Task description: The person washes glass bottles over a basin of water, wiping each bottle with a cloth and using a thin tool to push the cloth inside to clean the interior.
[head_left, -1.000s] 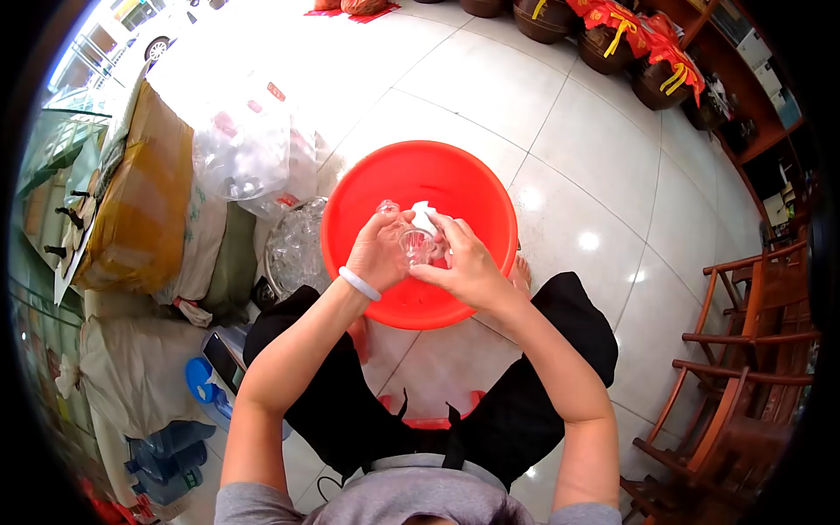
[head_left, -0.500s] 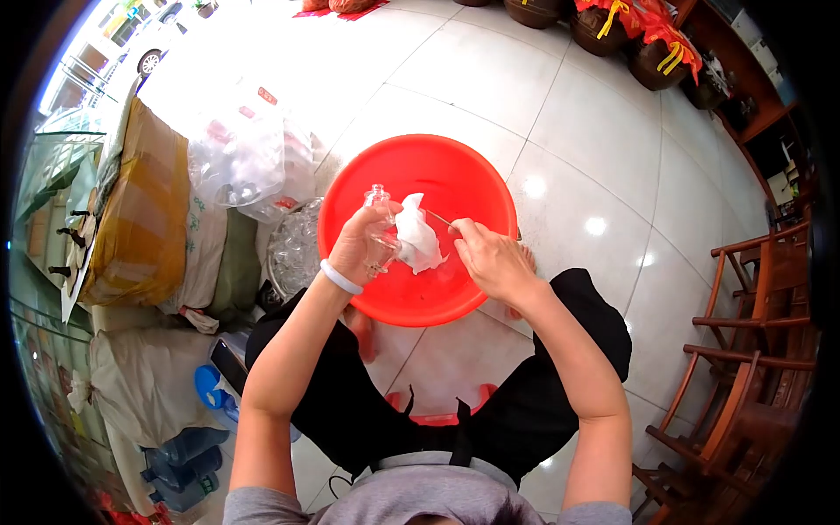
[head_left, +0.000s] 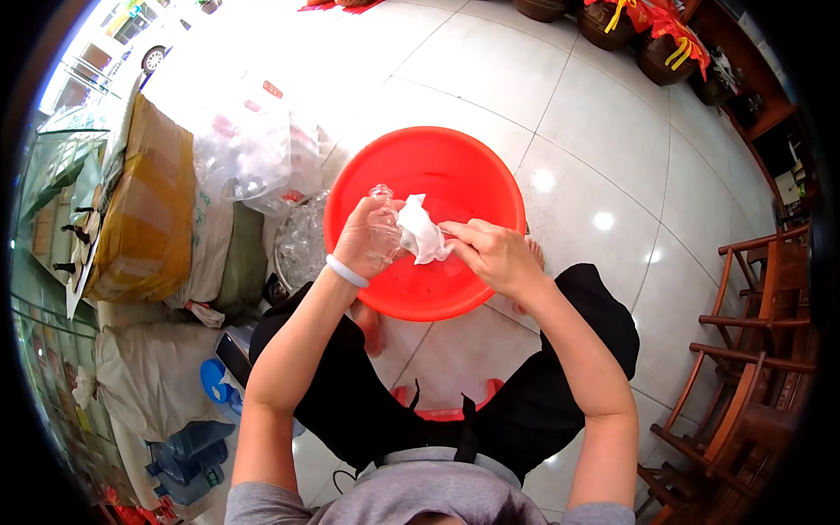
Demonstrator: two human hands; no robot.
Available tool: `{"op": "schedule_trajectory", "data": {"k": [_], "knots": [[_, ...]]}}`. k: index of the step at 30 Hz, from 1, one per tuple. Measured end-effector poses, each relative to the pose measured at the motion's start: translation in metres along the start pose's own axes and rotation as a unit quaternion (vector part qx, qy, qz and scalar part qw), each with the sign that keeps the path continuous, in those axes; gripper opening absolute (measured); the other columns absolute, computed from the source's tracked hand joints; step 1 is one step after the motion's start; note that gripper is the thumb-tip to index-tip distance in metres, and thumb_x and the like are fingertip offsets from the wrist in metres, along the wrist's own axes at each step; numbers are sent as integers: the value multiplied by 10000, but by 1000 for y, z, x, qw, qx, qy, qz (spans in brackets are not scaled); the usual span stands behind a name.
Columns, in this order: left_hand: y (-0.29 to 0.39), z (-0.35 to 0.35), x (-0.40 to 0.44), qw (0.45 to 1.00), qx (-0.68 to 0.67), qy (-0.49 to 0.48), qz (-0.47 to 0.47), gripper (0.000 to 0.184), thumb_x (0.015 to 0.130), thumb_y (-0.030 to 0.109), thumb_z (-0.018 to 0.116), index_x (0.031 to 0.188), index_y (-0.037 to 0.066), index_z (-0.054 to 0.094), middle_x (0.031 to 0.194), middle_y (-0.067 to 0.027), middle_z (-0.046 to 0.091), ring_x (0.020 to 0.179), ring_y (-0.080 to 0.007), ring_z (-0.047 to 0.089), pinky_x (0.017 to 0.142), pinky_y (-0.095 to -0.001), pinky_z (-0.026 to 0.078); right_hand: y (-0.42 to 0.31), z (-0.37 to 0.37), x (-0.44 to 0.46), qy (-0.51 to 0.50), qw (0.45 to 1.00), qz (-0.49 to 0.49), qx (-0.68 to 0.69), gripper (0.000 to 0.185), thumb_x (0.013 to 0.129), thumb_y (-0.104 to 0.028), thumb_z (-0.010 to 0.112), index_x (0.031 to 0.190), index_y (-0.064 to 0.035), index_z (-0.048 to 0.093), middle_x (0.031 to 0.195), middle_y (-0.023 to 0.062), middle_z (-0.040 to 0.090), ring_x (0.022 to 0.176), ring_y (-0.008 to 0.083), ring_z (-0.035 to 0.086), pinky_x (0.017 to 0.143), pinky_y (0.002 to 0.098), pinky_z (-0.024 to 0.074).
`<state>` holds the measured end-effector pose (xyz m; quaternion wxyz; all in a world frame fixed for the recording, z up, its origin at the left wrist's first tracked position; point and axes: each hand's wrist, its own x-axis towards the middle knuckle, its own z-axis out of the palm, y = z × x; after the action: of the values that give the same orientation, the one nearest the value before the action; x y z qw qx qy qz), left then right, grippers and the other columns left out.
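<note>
A clear glass vessel (head_left: 383, 229) is held over the red basin (head_left: 437, 308) by my left hand (head_left: 357, 241), its fingers wrapped round it. White cloth or tissue (head_left: 420, 230) lies against the right side of the glass. My right hand (head_left: 499, 255) is closed in a pinch at the right of the white cloth, on a thin stick-like tool whose tip end is hidden at the cloth. The basin stands on the floor between my feet.
Left of the basin are a metal bowl of clear glassware (head_left: 296, 241), a clear plastic bag (head_left: 254, 157) and a taped carton (head_left: 144, 206). A phone (head_left: 233, 357) and blue bottles (head_left: 188, 464) lie lower left. Wooden chairs (head_left: 744, 385) stand right; dark jars (head_left: 661, 59) stand upper right.
The hands have parted from their earlier closeness round the glass, exposing the white cloth. Since the middle frame, my right hand has brought the thin tool down to the cloth.
</note>
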<state>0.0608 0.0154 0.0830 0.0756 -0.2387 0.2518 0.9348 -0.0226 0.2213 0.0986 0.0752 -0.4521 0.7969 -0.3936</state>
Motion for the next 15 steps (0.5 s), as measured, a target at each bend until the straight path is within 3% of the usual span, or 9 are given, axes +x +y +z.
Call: {"op": "schedule_trajectory", "data": {"k": [4,7,10,13,15], "knots": [[-14,6,5,999,-3,25,45,187,800,283,581,945,183,519,955,-92,601,850,-265,607,693,-400,519,3,13,0,23,999,10,41,192,822,-209,560,921,-71,650,693,94,575,624,263,584,543,366,454],[-19,-3,11,999,-31,23,10,251,846,337,531,924,101,562,946,-55,612,856,-201,605,662,-336,522,1,17,1,30,993,50,99,199,818,-214,563,859,-46,660,659,101,579,598,260,580,521,349,437],[-12,-8,6,999,-44,16,2,256,799,346,593,869,111,519,890,-114,598,797,-254,596,697,-370,511,-7,14,3,97,980,33,173,189,805,-211,571,818,-42,657,649,110,579,588,261,576,505,342,421],[-10,-8,6,992,-72,83,55,296,799,371,594,807,85,515,854,-127,591,791,-249,582,728,-359,498,-8,8,0,95,983,49,149,157,791,-203,581,780,-62,648,634,98,571,584,258,576,489,345,419],[-6,-11,8,990,-85,98,62,305,803,375,592,771,85,503,839,-138,583,821,-259,574,763,-371,488,-7,8,-2,43,999,15,6,136,789,-191,575,741,-79,634,605,86,555,558,266,572,474,358,428]]}}
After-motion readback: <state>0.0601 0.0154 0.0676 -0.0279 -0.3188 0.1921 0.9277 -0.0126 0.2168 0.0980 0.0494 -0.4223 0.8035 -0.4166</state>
